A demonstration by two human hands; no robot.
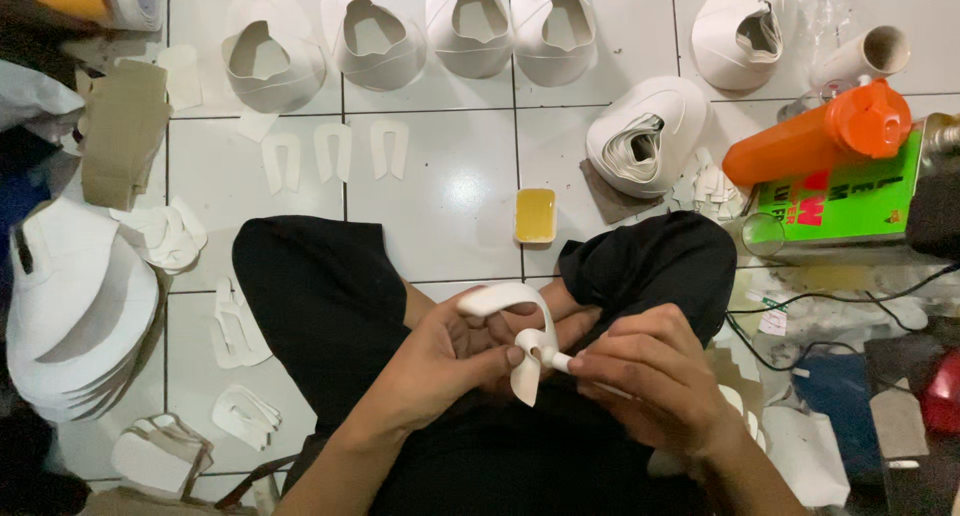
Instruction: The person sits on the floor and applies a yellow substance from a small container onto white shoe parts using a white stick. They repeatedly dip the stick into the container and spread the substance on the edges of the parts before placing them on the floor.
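Both hands grasp one curved white shoe-upper strip (512, 321) at lower centre of frame, over the lap. Left hand (440, 361) pinches its bend; right hand (650, 381) grips the end. Small yellow glue dish (535, 215) on the tiled floor (450, 176) just above.

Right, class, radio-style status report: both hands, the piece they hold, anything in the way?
Left hand, right hand: both gripping curved white strip over lap. Nothing between the hands. Yellow glue dish on floor ahead.

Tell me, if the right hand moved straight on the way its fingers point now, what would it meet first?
The right hand points left, toward the white curved shoe piece that its fingertips already pinch. Just behind that piece comes the left hand, which holds it from the other side. Depth is hard to judge here.
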